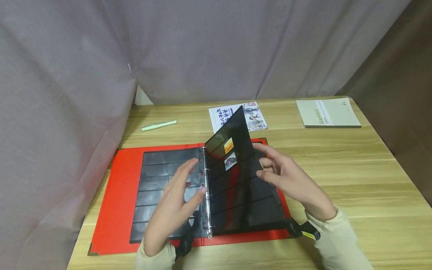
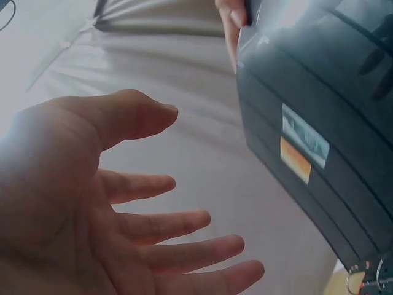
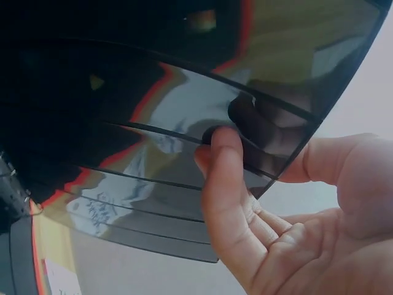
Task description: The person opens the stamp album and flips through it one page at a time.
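Note:
A red stamp album (image 1: 111, 195) lies spread on the table, with metal rings (image 1: 207, 195) along its spine. One black pocket page (image 1: 236, 198) is lifted at a slant from the right side. It carries two stamps, one yellow-orange (image 1: 228, 146) and one greyish (image 1: 230, 161). My right hand (image 1: 287, 174) pinches this page's outer edge; in the right wrist view the thumb and fingers (image 3: 226, 184) lie on opposite faces. Over the left-hand black page (image 1: 155, 176) hovers my left hand (image 1: 175, 204), fingers spread and holding nothing, as the left wrist view also shows.
Behind the album lie a pale green pen (image 1: 159, 125) and a white illustrated booklet (image 1: 258, 116), partly hidden by the raised page. A pale book marked "Gambit" (image 1: 329, 112) sits at the back right. Grey curtain cloth (image 1: 209, 48) hangs along the back and left.

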